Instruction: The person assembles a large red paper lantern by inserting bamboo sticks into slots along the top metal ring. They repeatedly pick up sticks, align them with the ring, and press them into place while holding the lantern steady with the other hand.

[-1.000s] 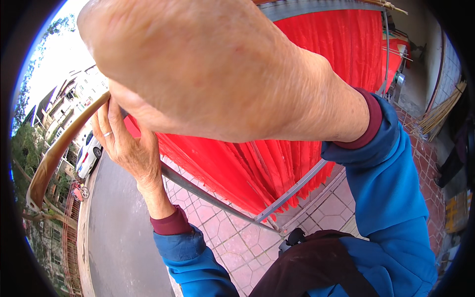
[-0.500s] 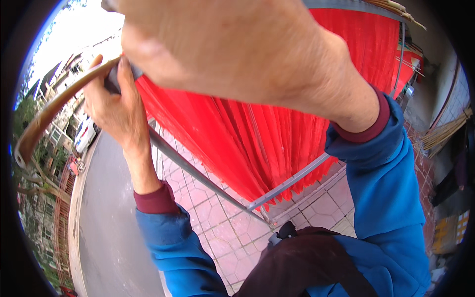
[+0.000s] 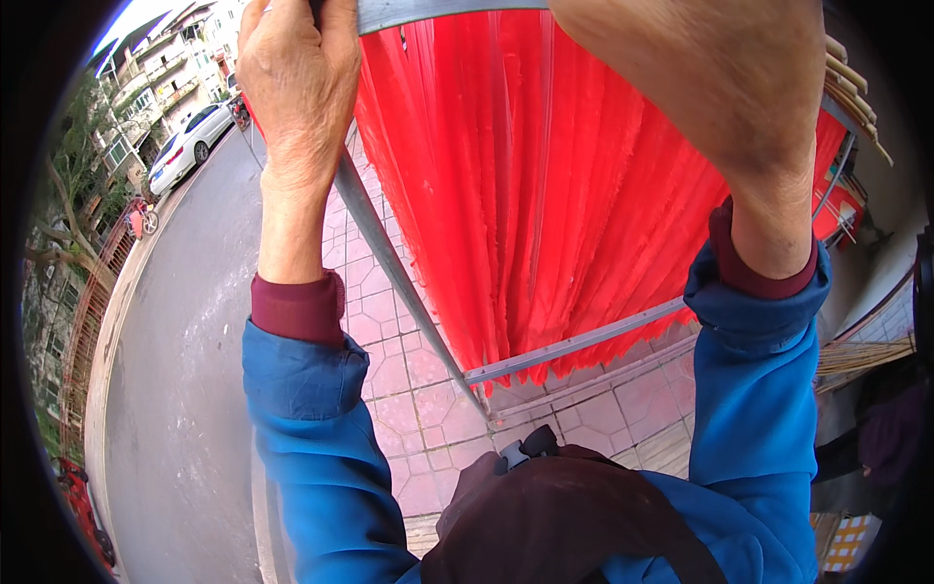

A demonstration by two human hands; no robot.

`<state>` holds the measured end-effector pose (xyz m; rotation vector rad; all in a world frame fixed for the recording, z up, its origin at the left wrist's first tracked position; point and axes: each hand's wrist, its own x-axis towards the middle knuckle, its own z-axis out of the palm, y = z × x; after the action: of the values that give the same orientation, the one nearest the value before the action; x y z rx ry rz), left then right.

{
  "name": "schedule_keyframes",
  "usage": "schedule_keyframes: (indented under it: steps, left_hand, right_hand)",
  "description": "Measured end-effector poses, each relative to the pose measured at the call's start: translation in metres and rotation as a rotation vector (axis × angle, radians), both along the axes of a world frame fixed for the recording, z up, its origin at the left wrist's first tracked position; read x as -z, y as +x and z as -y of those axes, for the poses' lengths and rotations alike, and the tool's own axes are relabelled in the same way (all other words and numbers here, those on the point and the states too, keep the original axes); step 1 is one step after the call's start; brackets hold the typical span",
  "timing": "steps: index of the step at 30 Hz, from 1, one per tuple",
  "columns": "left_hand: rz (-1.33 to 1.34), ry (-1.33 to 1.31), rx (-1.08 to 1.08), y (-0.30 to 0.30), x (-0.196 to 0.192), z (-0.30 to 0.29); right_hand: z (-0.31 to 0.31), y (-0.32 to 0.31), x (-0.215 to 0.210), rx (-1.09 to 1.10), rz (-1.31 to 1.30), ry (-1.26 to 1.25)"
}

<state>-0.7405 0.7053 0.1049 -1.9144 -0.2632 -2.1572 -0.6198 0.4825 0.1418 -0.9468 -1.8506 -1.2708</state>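
Observation:
At the upper left, my left hand [image 3: 300, 83] closes round the end of a grey metal rail [image 3: 452, 10], its fingertips cut off by the top edge. A small dark piece shows between its thumb and fingers. My right hand [image 3: 696, 58] is raised over the rail's right part; only its back and wrist show, and the fingers are out of the picture. Below the rail hangs a gathered red cloth [image 3: 516, 195] with a ragged lower edge. A slanting grey metal post [image 3: 399, 273] and a low metal crossbar [image 3: 584, 341] border it.
Pink paving tiles [image 3: 418, 389] lie underfoot, beside a grey road [image 3: 195, 370] on the left. A white car [image 3: 190, 146] stands along that road. Bamboo poles [image 3: 856, 83] stick out at the upper right, and thin sticks [image 3: 866, 355] lie lower down.
The curved brown stick beside my left hand is out of view. My right hand has moved from across the upper middle to the upper right. The view has shifted, showing more red cloth.

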Motion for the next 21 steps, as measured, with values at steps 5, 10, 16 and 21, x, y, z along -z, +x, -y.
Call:
schedule_keyframes:
  steps: [5,10,16,21]
  left_hand:
    - [-0.072,0.098,0.016,-0.002,-0.003,-0.009]
    - [-0.131,0.005,0.139,-0.008,-0.003,-0.017]
    - [-0.141,0.095,0.023,-0.005,-0.006,-0.021]
    - [-0.101,0.153,0.014,0.0,-0.005,-0.015]
  right_hand:
    - [-0.001,0.001,0.001,-0.011,-0.003,0.008]
    - [-0.002,0.001,0.0,-0.013,-0.01,0.008]
    - [-0.002,0.0,0.001,-0.005,-0.023,0.02]
    - [-0.003,-0.003,0.001,0.005,-0.02,0.04]
